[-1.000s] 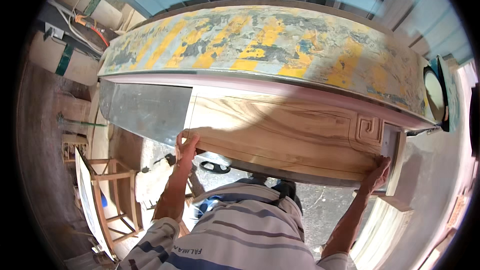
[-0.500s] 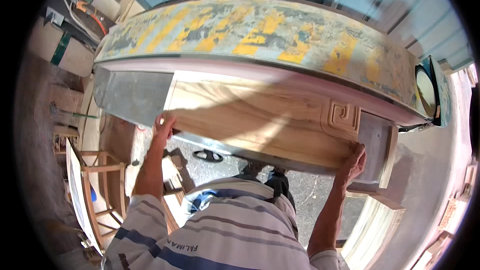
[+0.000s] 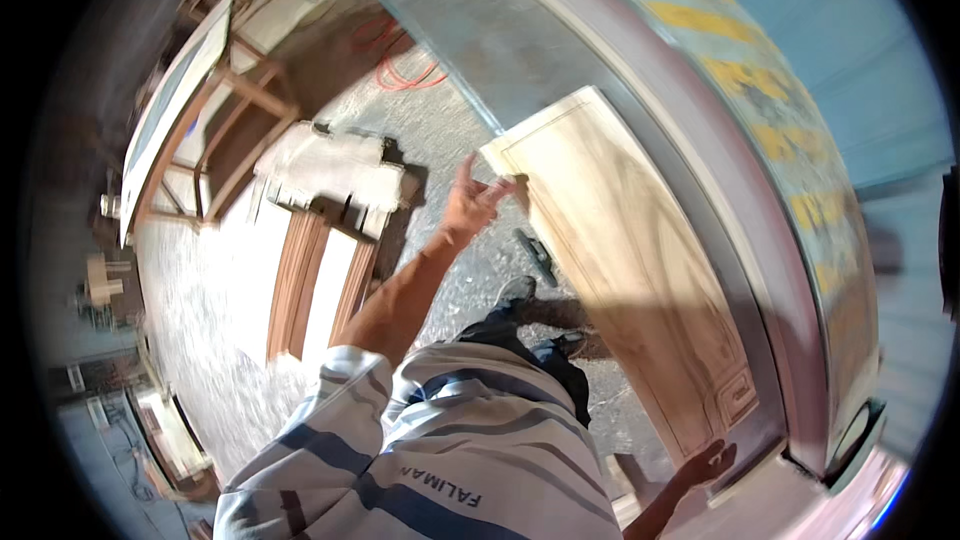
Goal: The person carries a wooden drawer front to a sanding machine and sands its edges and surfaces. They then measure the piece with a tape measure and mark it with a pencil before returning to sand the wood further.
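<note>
A long pale wooden panel [image 3: 625, 250] with a framed face and a carved square spiral at its near right corner lies on a grey metal machine bed [image 3: 530, 35]. At the panel's far left corner is my left hand [image 3: 475, 202], its fingers spread, with the fingertips by the edge. My right hand [image 3: 706, 464] is at the opposite, near end, fingers bent around the edge beside the carved corner. Its hold is partly hidden by shadow. A band of shadow crosses the panel's nearer half.
A yellow-striped machine cover [image 3: 735, 70] runs along the right. Left stand a wooden-legged table [image 3: 235, 135] and stacked wood pieces [image 3: 325, 175]. A red hose [image 3: 405, 75] lies on the floor; a black handwheel [image 3: 535, 258] sits below the panel.
My view has turned, so the machine and panel now slant down to the right. My left hand has loosened from the panel's edge, its fingers spreading; my right hand stays at the carved end.
</note>
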`<state>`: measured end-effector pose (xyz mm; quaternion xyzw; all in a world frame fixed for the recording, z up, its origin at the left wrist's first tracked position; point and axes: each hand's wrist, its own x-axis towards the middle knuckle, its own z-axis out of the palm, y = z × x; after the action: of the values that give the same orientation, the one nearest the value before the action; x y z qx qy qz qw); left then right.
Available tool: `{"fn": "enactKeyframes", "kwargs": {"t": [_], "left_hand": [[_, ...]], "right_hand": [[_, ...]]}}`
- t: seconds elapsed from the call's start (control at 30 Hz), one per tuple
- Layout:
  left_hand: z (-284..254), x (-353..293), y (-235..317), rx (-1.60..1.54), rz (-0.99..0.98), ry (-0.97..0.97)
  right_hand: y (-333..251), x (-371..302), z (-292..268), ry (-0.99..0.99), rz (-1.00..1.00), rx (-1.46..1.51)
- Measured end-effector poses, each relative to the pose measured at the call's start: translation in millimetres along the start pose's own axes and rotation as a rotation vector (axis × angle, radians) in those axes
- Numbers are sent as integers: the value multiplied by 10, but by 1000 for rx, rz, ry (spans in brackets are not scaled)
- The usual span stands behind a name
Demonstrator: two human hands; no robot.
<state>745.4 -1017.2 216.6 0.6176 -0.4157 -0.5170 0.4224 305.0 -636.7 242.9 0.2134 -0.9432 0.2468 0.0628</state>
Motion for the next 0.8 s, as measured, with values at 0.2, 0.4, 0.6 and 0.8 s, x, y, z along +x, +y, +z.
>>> {"fn": "enactKeyframes", "kwargs": {"t": [0.2,0.4,0.6,0.8], "left_hand": [[-892,-1159,-922,235,-468,-142],[-1612,-2278,-1578,5,-685,336],[-1586,-3326,-1643,-202,-761,576],[-1542,-3990,-1942,-400,-867,806]], "right_hand": [[-1482,-25,-183,-254,-515,221],[-2539,-454,279,-601,-903,464],[-3056,-973,730,-1070,-863,583],[-3428,-1606,921,-1430,-828,619]]}}
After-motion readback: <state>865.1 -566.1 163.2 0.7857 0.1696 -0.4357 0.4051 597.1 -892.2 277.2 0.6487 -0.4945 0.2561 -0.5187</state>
